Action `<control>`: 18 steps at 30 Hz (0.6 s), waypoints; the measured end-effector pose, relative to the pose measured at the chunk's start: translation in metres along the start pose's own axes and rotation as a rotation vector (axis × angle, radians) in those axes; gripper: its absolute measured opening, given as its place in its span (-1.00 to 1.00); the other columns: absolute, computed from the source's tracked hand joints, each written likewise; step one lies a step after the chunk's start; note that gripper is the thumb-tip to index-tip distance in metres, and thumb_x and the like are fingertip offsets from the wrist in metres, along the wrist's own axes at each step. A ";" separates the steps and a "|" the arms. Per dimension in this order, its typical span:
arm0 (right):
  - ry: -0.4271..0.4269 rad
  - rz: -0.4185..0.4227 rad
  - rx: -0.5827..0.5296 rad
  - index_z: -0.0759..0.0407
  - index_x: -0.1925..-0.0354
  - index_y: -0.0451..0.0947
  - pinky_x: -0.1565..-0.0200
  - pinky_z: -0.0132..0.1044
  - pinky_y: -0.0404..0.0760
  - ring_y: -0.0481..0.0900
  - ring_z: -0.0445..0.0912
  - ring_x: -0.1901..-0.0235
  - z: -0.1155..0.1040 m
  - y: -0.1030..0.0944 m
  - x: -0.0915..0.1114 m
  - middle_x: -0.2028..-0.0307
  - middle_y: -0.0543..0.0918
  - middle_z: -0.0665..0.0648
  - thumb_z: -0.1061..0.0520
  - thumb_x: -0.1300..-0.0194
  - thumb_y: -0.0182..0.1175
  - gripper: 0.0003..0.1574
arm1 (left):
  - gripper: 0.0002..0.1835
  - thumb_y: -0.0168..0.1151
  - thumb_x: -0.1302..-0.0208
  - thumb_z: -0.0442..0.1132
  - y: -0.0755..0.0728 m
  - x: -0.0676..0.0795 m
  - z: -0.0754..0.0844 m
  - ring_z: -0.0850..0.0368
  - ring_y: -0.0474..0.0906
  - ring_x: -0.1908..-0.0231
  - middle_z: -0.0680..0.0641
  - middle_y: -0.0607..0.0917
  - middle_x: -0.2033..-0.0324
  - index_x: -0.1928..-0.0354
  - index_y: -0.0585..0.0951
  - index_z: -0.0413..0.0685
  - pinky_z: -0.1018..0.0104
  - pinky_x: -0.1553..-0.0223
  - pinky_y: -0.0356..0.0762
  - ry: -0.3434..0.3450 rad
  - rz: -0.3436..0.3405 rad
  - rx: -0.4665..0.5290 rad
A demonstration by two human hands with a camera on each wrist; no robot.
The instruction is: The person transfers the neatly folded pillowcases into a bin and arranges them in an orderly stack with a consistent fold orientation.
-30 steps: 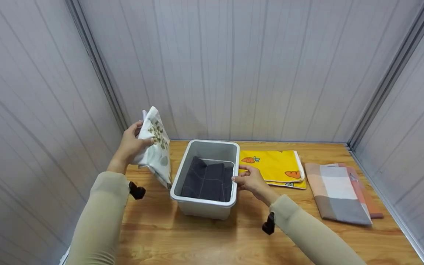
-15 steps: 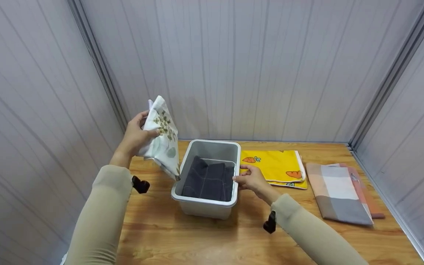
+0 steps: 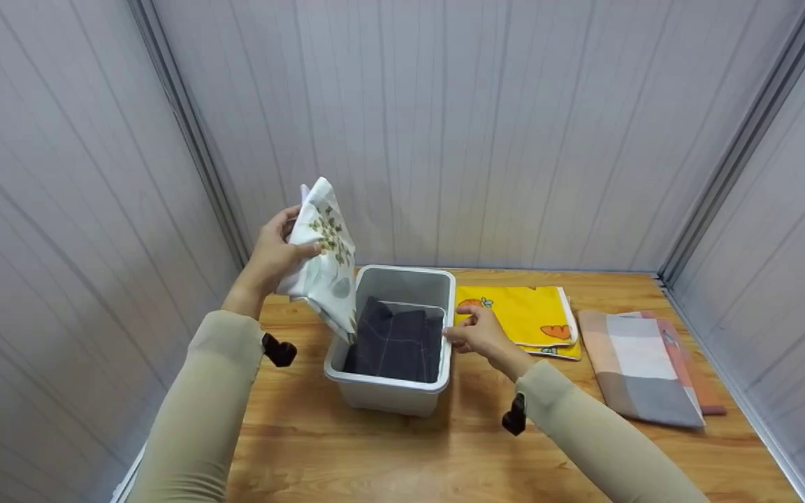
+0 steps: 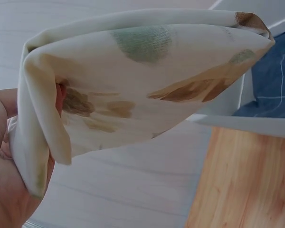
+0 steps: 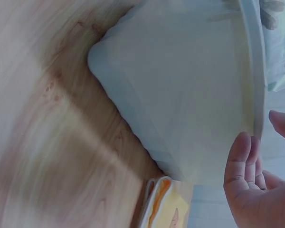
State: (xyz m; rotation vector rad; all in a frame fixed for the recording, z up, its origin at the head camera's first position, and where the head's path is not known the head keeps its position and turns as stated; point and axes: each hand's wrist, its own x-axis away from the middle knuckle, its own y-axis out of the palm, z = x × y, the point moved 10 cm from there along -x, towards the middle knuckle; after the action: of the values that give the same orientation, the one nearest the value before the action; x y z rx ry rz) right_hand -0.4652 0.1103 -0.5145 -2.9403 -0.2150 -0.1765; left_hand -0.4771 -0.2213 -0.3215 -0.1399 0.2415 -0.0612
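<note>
My left hand [image 3: 273, 257] grips a folded white cloth [image 3: 331, 276] printed with brown and green leaves, thumb in front and fingers behind. Its lower corner hangs over the left rim of a light grey plastic bin [image 3: 388, 399]. Inside the bin lies a folded dark cloth [image 3: 402, 346] with thin pale lines. My right hand [image 3: 483, 334] is at the bin's right rim. In the right wrist view, its fingertips [image 5: 242, 147] are at the outer side of the rim, and the thumb stands apart from it.
Right of the bin lies a folded yellow cloth [image 3: 521, 314] with carrots. Farther right is a folded checked cloth [image 3: 643, 370] in peach, white and grey. All stand on a wooden table [image 3: 346, 461] enclosed by pale panel walls [image 3: 416, 140].
The left hand has carried the white cloth up and to the right, over the bin's left rim. The right hand's fingers have loosened at the rim. The bin has stayed in place.
</note>
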 end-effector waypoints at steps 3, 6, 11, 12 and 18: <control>0.004 0.015 -0.009 0.30 -0.16 0.28 0.27 -0.01 0.58 0.59 0.01 0.46 -0.005 -0.003 0.000 0.37 0.46 0.19 0.23 0.06 0.40 -0.18 | -0.19 0.26 0.04 -0.57 0.007 -0.003 -0.002 -0.09 0.42 -0.01 -0.21 0.41 -0.12 -0.31 0.20 -0.12 0.18 0.13 0.50 -0.003 -0.014 0.013; -0.009 0.026 -0.025 0.32 -0.17 0.29 0.30 -0.04 0.60 0.58 0.00 0.49 -0.009 -0.005 -0.002 0.37 0.46 0.19 0.24 0.06 0.40 -0.18 | -0.19 0.27 0.05 -0.57 0.012 -0.010 -0.008 -0.07 0.42 -0.01 -0.17 0.42 -0.11 -0.30 0.23 -0.07 0.16 0.10 0.49 0.007 -0.017 0.028; -0.035 0.033 -0.063 0.35 -0.13 0.33 0.36 -0.07 0.61 0.55 0.05 0.51 -0.019 -0.006 -0.002 0.39 0.43 0.19 0.25 0.05 0.40 -0.23 | -0.19 0.29 0.07 -0.57 0.023 -0.016 -0.010 -0.06 0.43 -0.01 -0.12 0.44 -0.10 -0.29 0.26 -0.02 0.17 0.09 0.49 0.012 -0.025 0.055; -0.035 0.034 -0.071 0.34 -0.12 0.34 0.37 -0.09 0.61 0.56 0.07 0.49 -0.021 -0.006 -0.002 0.38 0.43 0.19 0.25 0.05 0.39 -0.25 | -0.18 0.28 0.07 -0.57 0.026 -0.016 -0.008 -0.06 0.43 -0.01 -0.12 0.44 -0.10 -0.29 0.25 -0.02 0.16 0.10 0.50 0.004 -0.031 0.064; -0.035 0.031 -0.119 0.24 -0.09 0.38 0.27 0.00 0.58 0.58 0.09 0.43 -0.029 -0.007 -0.002 0.31 0.45 0.21 0.18 0.04 0.40 -0.30 | -0.16 0.26 0.07 -0.60 0.048 -0.009 0.007 -0.08 0.44 0.01 -0.15 0.44 -0.11 -0.31 0.22 -0.06 0.15 0.15 0.52 -0.015 -0.071 0.067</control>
State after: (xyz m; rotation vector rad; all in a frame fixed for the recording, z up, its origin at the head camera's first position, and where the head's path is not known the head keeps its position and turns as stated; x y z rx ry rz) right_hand -0.4713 0.1110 -0.4855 -3.0647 -0.1696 -0.1388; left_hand -0.4817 -0.1720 -0.3196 -0.0820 0.2191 -0.1385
